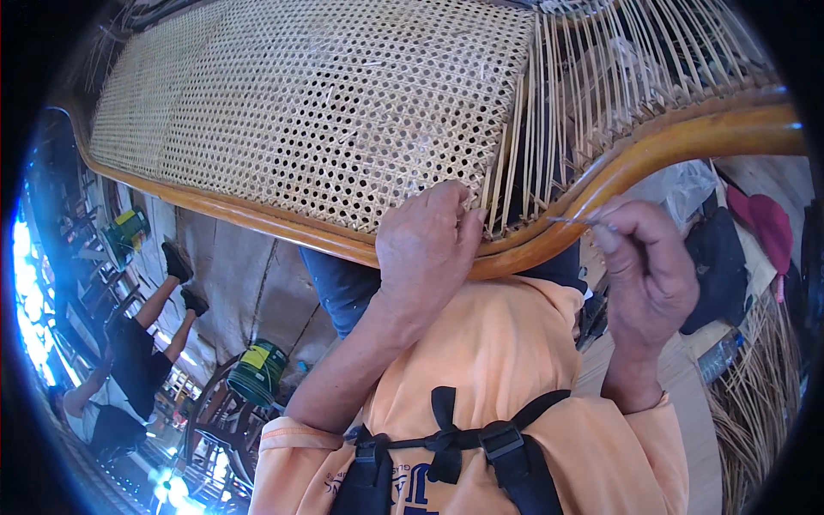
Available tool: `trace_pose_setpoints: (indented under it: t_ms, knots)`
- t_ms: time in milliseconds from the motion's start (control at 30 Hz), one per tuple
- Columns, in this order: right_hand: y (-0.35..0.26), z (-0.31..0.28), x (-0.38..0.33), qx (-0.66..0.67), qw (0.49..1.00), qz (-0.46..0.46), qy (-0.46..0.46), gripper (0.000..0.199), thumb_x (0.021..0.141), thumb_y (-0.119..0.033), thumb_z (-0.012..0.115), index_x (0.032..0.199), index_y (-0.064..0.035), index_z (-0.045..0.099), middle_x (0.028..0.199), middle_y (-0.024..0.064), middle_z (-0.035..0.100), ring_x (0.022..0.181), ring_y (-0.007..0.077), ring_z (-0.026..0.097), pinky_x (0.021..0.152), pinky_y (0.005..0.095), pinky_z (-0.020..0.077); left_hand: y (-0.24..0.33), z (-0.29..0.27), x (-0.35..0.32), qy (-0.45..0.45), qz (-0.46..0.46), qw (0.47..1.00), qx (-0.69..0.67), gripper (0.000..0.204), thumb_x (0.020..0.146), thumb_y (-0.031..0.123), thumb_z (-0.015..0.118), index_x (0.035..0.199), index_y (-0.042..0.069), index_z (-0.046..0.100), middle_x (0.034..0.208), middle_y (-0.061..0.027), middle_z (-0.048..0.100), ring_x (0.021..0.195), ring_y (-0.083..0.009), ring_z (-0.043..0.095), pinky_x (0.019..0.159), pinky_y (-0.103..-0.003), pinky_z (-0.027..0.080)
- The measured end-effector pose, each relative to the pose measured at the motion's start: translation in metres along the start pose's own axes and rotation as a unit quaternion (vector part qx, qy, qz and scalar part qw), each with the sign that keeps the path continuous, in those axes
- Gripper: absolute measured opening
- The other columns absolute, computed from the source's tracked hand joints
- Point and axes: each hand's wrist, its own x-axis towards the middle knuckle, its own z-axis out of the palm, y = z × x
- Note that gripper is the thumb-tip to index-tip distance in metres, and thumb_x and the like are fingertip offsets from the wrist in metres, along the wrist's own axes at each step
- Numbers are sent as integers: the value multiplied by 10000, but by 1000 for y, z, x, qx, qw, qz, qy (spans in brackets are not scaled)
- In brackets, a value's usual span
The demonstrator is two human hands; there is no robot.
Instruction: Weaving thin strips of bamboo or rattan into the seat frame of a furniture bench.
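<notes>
A cane-webbing panel, woven with rows of small holes, lies in front of me inside a varnished wooden frame. My left hand rests at the near edge of the weave, its fingers curled and the thumb pressed in beside them. What those fingers grip is hidden. To the right of it, unwoven cane strands run across the frame. My right hand is raised just off the curved frame rail. Its thumb and index finger pinch a thin, pointed sliver, too fine to tell whether it is cane or a tool.
At the far left a person is seated or reclining, with dark shoes. Two green buckets stand on the floor near wooden chair frames. Right of me are a bundle of cane strips, a plastic bottle and a maroon cloth.
</notes>
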Motion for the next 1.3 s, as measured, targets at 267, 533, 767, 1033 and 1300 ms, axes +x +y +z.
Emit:
trace_pose_setpoints:
  t_ms: [267,533,767,1033,1300]
  knots:
    - [23,-8,-15,32,998,44,11,118,796,43,662,886,0,599,821,77,620,728,176,590,667,258,471,12,7,-3,32,27,996,76,131,794,84,648,921,56,638,728,-96,622,646,-258,622,592,-358,499]
    - [34,-15,-19,59,995,74,3,121,790,47,663,881,-8,605,813,75,620,725,169,596,660,256,472,18,11,-4,44,51,992,108,120,797,38,617,912,49,647,815,-120,618,689,-286,614,610,-382,497]
    - [42,-23,-24,74,994,86,1,115,798,37,659,890,-10,608,815,75,625,724,160,602,661,251,475,19,16,-2,48,36,991,118,106,785,47,602,890,59,606,765,-111,562,724,-289,582,632,-399,495]
    - [53,-29,-31,80,992,93,1,106,807,38,642,895,-10,609,816,73,628,717,155,603,657,250,475,26,14,0,26,6,992,119,97,797,36,596,891,60,601,762,-121,553,729,-302,578,640,-404,496]
    - [55,-32,-40,98,990,101,15,100,810,30,647,892,-15,611,802,60,625,688,140,578,634,241,459,30,10,-1,-21,27,986,162,37,846,92,577,879,78,589,748,-126,538,616,-326,584,521,-424,489]
